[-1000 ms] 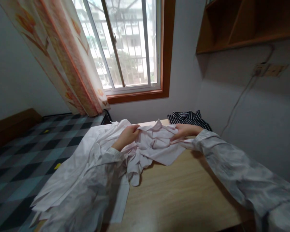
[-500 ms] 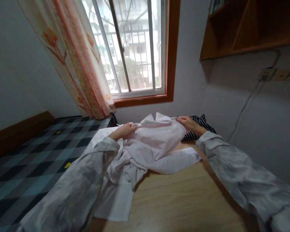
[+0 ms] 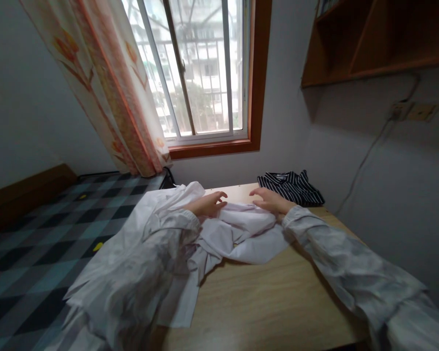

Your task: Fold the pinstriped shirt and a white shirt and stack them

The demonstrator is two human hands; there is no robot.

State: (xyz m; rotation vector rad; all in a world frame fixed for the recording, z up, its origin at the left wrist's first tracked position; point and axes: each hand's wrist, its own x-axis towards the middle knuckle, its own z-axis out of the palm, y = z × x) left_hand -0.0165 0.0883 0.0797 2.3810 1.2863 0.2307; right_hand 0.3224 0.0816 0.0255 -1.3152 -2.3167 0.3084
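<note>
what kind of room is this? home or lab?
Most likely a home bedroom. A bed with a checked cover sits beside a wooden desk under a curtained window. Both hands, left and right, rest on a white shirt near a striped garment.

White shirt (image 3: 241, 229) — navy-striped garment (image 3: 292, 187) — pale wood table (image 3: 263, 302).

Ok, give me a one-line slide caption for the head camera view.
Both hands, left hand and right hand, press flat on a white shirt on a wooden table, striped garment beyond.
</note>
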